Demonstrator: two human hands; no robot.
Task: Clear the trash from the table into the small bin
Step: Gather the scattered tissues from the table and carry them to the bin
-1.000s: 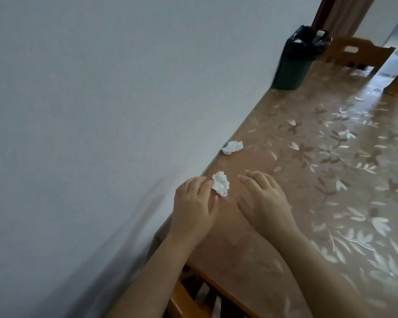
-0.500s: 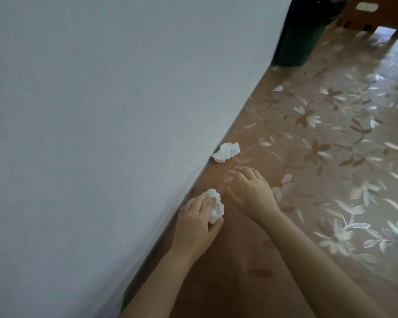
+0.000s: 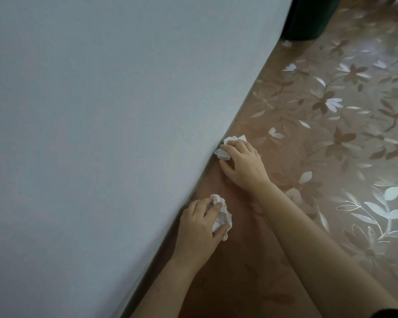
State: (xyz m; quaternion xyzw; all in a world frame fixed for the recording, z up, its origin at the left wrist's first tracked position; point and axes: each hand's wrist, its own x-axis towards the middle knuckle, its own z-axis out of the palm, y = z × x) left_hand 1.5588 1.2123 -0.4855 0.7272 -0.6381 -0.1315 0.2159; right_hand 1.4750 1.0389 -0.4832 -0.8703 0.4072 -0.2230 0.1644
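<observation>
Crumpled white tissue wad [image 3: 223, 218] sits pinched in my left hand [image 3: 200, 226], on the floral brown table [image 3: 331, 157] beside the pale wall [image 3: 101, 111]. My right hand [image 3: 244, 166] grips a second wad [image 3: 234, 139]. I judge both light, soft and compressible, so I grasp around the bulk.

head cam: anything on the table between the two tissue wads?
No. Head view shows only bare tablecloth between the near wad, gripped by the left hand, and the far wad, under the right hand's curled fingers.
</observation>
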